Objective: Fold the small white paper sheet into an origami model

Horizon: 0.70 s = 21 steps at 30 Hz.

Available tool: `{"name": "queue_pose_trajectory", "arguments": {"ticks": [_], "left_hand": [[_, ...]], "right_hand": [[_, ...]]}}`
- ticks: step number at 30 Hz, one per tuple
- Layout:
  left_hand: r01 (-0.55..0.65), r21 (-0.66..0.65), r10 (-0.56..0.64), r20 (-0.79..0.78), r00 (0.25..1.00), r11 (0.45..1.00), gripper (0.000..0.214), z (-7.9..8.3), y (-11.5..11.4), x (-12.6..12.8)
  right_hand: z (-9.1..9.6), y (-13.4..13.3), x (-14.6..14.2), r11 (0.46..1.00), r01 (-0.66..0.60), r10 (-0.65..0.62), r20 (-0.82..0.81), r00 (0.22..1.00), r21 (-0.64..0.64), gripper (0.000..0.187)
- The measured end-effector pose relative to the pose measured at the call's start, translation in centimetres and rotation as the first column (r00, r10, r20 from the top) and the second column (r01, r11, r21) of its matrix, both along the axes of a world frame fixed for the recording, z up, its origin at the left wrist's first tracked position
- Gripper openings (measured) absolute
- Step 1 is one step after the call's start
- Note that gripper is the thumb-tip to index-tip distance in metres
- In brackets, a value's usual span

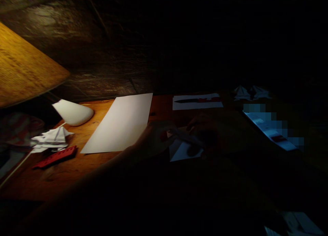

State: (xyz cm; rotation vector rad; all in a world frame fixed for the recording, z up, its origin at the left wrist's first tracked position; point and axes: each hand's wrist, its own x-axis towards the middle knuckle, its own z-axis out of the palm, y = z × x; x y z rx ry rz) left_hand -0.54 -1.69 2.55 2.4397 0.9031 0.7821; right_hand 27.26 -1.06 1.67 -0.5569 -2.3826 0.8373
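In the dim head view, your left hand (pixel 156 137) and right hand (pixel 205 128) curve close together over the folded white paper (pixel 186 150), as if steadying it, though it's too dark to tell whether they grip it. Left of your grip, a plain white sheet (pixel 118 123) lies flat on the wooden desk (pixel 58 178), with bare wood along its lower edge.

1. A rough, dark stone wall (pixel 64 34) rises behind the table; it catches a faint sheen at the upper left; toward the right it fades into black;
2. A wooden table (pixel 58 181) stretches across the view; its top glows orange where the light lands;
3. A tan conical shade (pixel 23 67) juts in from the left; a white lamp head (pixel 73 113) hangs low over the wood; the room's right side lies in deep shadow.
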Motion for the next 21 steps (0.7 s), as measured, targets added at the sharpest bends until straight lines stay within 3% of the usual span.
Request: {"name": "queue_pose_trajectory", "arguments": {"ticks": [7, 10, 13, 17, 21], "left_hand": [[-0.081, -0.019, 0.082, 0.051, 0.995, 0.996, 0.013, -0.17, 0.11, 0.08], [-0.077, -0.030, 0.079, 0.089, 0.993, 0.997, 0.015, -0.37, 0.27, -0.14], [0.043, -0.024, -0.041, 0.074, 0.996, 0.999, 0.022, -0.52, 0.35, -0.34], [0.267, 0.013, -0.266, -0.018, 0.964, 0.964, 0.033, -0.49, 0.21, -0.14], [0.311, 0.069, -0.306, -0.083, 0.949, 0.948, 0.046, -0.67, 0.35, 0.02]], "right_hand": [[-0.24, -0.06, 0.15, 0.997, -0.070, 0.070, 0.020, 0.997, 0.011, 0.057], [0.24, -0.14, -0.01, 1.000, -0.006, 0.007, 0.031, 1.000, -0.016, 0.044], [0.41, -0.10, -0.13, 0.999, 0.039, -0.039, 0.014, 0.999, -0.010, 0.027], [0.21, -0.10, -0.14, 0.998, 0.044, -0.042, 0.046, 0.998, -0.052, 0.023], [0.19, -0.22, -0.18, 0.997, 0.034, -0.028, 0.085, 0.996, -0.068, 0.022]]}}
